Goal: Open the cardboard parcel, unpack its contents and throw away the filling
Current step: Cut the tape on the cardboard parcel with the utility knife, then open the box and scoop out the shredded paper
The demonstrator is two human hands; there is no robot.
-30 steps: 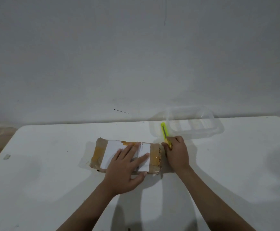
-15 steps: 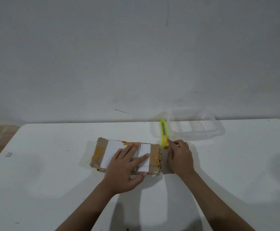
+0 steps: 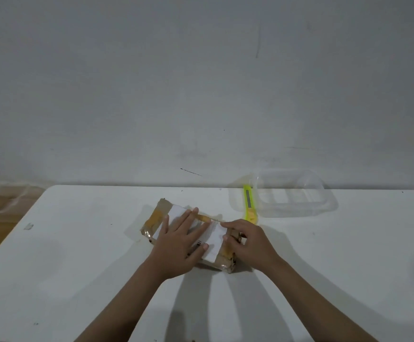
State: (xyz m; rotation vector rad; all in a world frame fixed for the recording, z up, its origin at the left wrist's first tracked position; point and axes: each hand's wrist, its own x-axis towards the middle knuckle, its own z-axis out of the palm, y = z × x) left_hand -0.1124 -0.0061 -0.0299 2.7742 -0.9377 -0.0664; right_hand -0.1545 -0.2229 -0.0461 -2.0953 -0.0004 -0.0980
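Observation:
The flat cardboard parcel, wrapped in brown tape and bearing a white label, lies on the white table near its middle. My left hand presses flat on the parcel's top with its fingers spread. At the parcel's right end, my right hand has its fingers curled, with index finger and thumb pinching that end's upper edge. The yellow-green utility knife lies on the table just behind my right hand, with no hand on it.
A clear plastic container stands at the back right, right of the knife. A plain wall runs behind the table. Wooden floor shows past the table's left edge.
My right hand has let go of the knife, which now lies on the table by the container. That hand has come to the parcel's right end. The parcel has turned slightly.

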